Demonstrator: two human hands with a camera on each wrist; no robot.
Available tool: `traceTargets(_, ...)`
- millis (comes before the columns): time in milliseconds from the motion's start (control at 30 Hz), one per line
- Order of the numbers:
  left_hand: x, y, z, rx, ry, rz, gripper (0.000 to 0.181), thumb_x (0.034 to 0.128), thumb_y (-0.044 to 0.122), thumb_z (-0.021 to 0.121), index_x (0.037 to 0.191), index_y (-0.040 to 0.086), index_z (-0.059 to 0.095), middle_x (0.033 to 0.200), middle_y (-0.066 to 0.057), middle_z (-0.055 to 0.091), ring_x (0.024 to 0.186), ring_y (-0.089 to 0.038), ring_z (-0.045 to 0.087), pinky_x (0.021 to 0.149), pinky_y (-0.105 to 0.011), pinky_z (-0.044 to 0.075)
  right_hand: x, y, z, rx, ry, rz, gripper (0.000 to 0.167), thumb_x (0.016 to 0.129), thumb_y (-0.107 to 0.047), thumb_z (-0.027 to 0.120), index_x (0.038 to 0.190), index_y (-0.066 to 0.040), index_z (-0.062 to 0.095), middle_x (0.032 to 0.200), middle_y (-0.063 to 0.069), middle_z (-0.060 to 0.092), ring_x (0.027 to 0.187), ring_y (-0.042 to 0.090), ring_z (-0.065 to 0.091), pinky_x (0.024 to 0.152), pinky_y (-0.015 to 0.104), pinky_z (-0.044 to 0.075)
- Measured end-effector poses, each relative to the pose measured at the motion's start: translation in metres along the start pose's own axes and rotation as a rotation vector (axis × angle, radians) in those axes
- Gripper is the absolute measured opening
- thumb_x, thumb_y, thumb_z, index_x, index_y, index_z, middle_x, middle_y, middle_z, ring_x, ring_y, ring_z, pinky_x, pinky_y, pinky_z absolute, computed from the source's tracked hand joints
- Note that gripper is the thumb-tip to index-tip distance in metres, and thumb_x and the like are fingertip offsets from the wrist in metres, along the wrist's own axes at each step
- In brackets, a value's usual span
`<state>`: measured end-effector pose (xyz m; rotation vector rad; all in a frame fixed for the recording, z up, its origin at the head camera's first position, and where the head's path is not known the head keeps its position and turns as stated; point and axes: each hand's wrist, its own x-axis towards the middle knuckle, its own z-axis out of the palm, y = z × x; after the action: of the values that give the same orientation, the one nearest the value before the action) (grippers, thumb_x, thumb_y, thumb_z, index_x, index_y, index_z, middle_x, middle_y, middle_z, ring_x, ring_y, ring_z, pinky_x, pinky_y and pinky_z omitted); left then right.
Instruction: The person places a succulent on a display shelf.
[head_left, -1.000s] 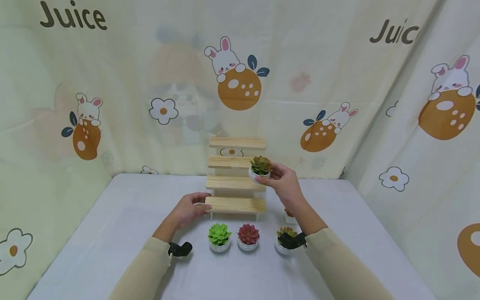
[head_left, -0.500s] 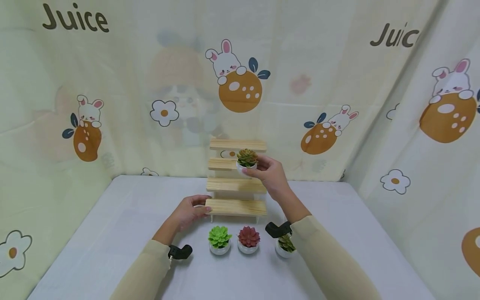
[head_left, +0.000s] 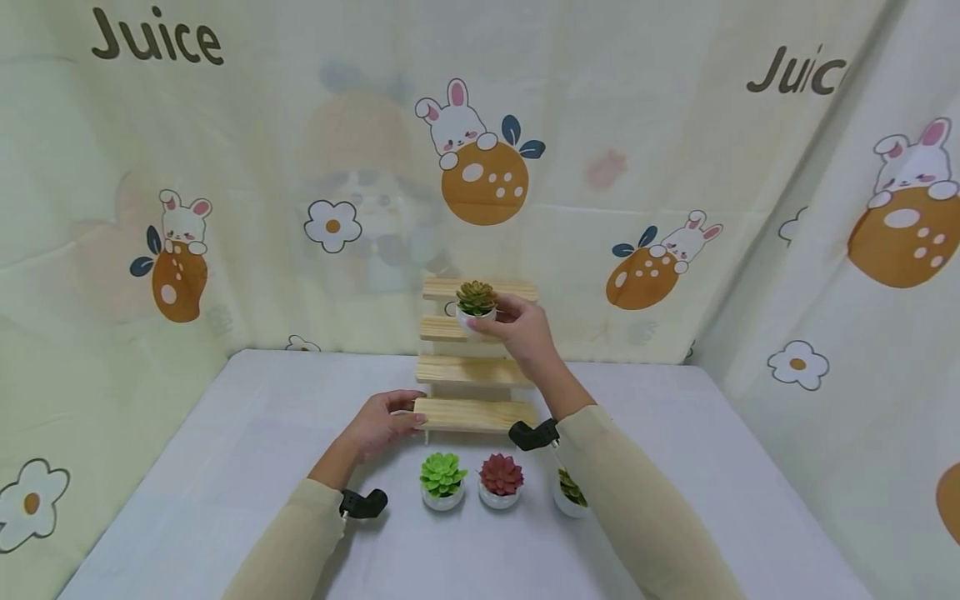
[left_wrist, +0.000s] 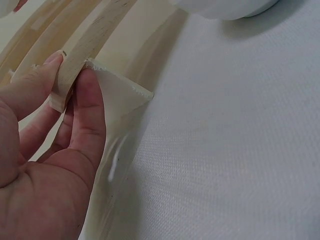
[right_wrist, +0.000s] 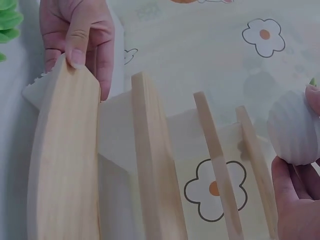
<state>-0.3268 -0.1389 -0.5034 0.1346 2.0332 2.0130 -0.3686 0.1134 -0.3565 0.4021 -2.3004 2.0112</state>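
- Right hand [head_left: 521, 327]: fingers and thumb grip the white ribbed pot of a brown-green potted succulent [head_left: 476, 302].
- Potted succulent: raised in front of the upper tiers, left of shelf centre; rosette points up, base down, axis near vertical. Contact with a tier cannot be confirmed from these angles.
- Four-tier wooden shelf [head_left: 474, 369]: stands near the back edge of the worktop [head_left: 300, 392], roughly midway between the back corners. Plank long axes run left to right, parallel to that edge; the lowest tier faces the person.
- Left hand [head_left: 381, 423]: pinches the left end of the lowest tier, thumb on top.
- Before the shelf: green succulent [head_left: 442, 481] and red succulent [head_left: 501, 481], side by side, upright; another potted succulent [head_left: 567, 502] rightward, partly hidden by the right sleeve [head_left: 637, 500].
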Motion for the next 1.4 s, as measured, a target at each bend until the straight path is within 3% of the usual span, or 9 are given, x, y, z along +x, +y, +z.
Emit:
traceTargets(400, 0.002, 0.001, 0.002, -0.017, 0.004, -0.007, 0.049, 0.0932, 0.000, 0.072, 0.140, -0.004, 0.056, 0.126, -0.018, 0.060, 0.099, -0.018, 0.066, 0.084, -0.030, 0.061, 0.032, 0.000, 0.011, -0.063, 0.070, -0.005, 0.059, 0.083, -0.023, 0.088, 0.136, -0.010, 0.066, 0.127, 0.010, 0.071, 0.115, 0.023, 0.067, 0.097, 0.035, 0.058)
traceTargets(700, 0.001, 0.000, 0.000, -0.034, -0.007, 0.005, 0.049, 0.0945, -0.002, 0.069, 0.141, -0.006, 0.054, 0.123, -0.016, 0.061, 0.097, -0.016, 0.065, 0.083, -0.028, 0.060, 0.051, -0.005, 0.020, -0.127, 0.090, -0.072, 0.052, 0.086, -0.026, 0.085, 0.132, -0.010, 0.069, 0.122, 0.011, 0.073, 0.108, 0.021, 0.068, 0.089, 0.029, 0.058)
traceTargets(900, 0.001, 0.002, 0.000, -0.038, -0.007, 0.005, 0.049, 0.0942, -0.001, 0.070, 0.141, -0.006, 0.055, 0.122, -0.016, 0.061, 0.096, -0.015, 0.065, 0.081, -0.027, 0.060, 0.061, -0.008, 0.024, -0.157, 0.109, -0.048, 0.052, 0.086, -0.026, 0.085, 0.132, -0.009, 0.068, 0.124, 0.009, 0.072, 0.108, 0.021, 0.068, 0.086, 0.030, 0.059)
traceTargets(1100, 0.000, 0.003, 0.001, -0.047, -0.013, -0.013, 0.049, 0.0941, -0.002, 0.069, 0.141, -0.007, 0.054, 0.121, -0.015, 0.060, 0.097, -0.016, 0.065, 0.082, -0.027, 0.060, 0.070, -0.004, 0.028, -0.188, 0.179, -0.012, 0.048, 0.085, -0.026, 0.086, 0.126, -0.008, 0.071, 0.120, 0.009, 0.073, 0.103, 0.019, 0.065, 0.083, 0.029, 0.057)
traceTargets(1400, 0.000, 0.001, -0.001, -0.038, -0.005, -0.012, 0.049, 0.0944, -0.001, 0.070, 0.141, -0.006, 0.055, 0.121, -0.015, 0.061, 0.096, -0.015, 0.065, 0.081, -0.027, 0.060, 0.077, 0.000, 0.038, -0.227, 0.253, -0.007, 0.047, 0.084, -0.026, 0.087, 0.122, -0.004, 0.072, 0.117, 0.012, 0.074, 0.105, 0.025, 0.068, 0.089, 0.039, 0.060)
